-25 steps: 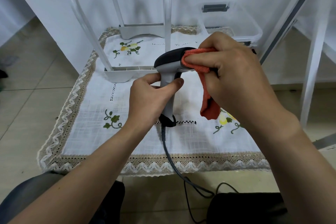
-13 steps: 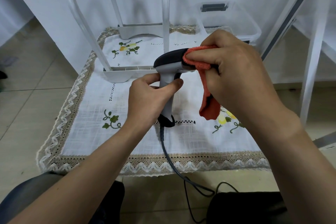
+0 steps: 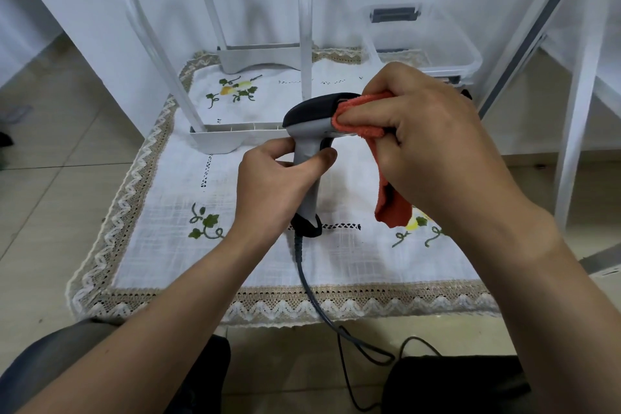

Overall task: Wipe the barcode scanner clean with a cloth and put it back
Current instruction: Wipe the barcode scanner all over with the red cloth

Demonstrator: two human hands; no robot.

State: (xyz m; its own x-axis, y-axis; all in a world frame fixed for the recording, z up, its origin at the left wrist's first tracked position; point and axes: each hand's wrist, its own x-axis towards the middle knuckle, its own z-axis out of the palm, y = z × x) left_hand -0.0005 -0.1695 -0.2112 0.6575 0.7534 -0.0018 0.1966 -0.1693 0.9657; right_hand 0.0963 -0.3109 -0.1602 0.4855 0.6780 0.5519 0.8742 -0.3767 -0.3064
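A grey and black barcode scanner (image 3: 311, 118) stands upright above a white embroidered cloth (image 3: 174, 198). My left hand (image 3: 272, 185) grips its grey handle. My right hand (image 3: 426, 141) presses a folded orange cloth (image 3: 361, 118) against the front part of the scanner's head, and the cloth's loose end hangs down below my palm. The scanner's front window is hidden behind the cloth and my fingers. Its dark cable (image 3: 309, 282) runs down from the handle's base toward me and off the cloth's lace edge.
A white plastic frame (image 3: 161, 54) with upright bars stands at the back of the cloth. A clear plastic box (image 3: 437, 40) sits at the back right. White table legs (image 3: 578, 111) rise at the right. Tiled floor lies to the left.
The orange cloth and my right hand have shifted slightly along the scanner's head. My left hand and the scanner stay in nearly the same place.
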